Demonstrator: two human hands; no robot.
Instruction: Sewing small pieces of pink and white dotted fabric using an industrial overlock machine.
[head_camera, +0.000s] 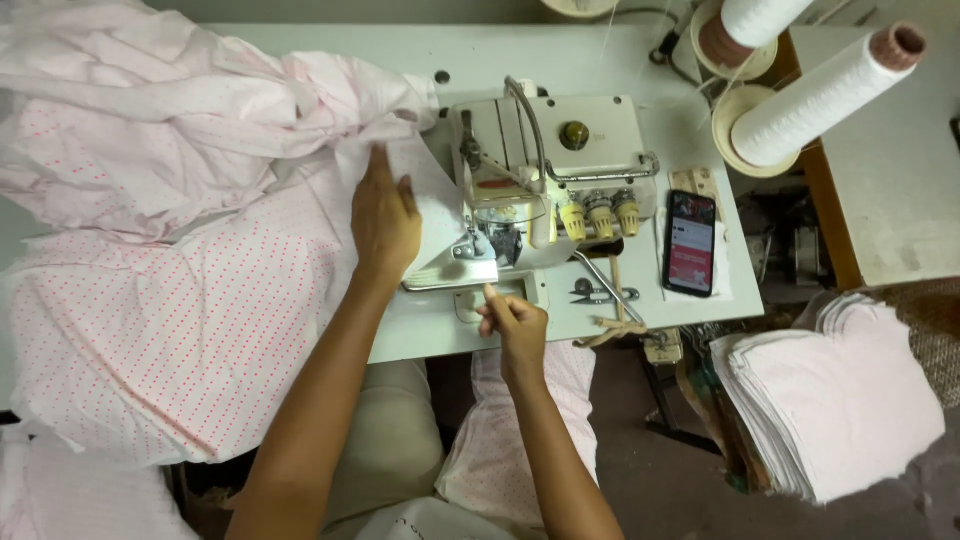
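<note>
A white overlock sewing machine (560, 160) stands on a pale table (420, 60). Pink-dotted white fabric (180, 310) is spread to its left and piled at the back left. My left hand (383, 215) lies flat on the fabric just left of the presser foot (475, 248), fingers together pointing away. In front of the machine, my right hand (512, 325) has its fingers curled and thumb up, touching the plate at the table's front edge. Whether it pinches fabric I cannot tell.
A phone (690, 243) with a lit screen lies right of the machine, small snips (597, 294) beside it. Two large white thread cones (820, 95) stand at the back right. A stack of cut pink pieces (830, 400) sits low on the right.
</note>
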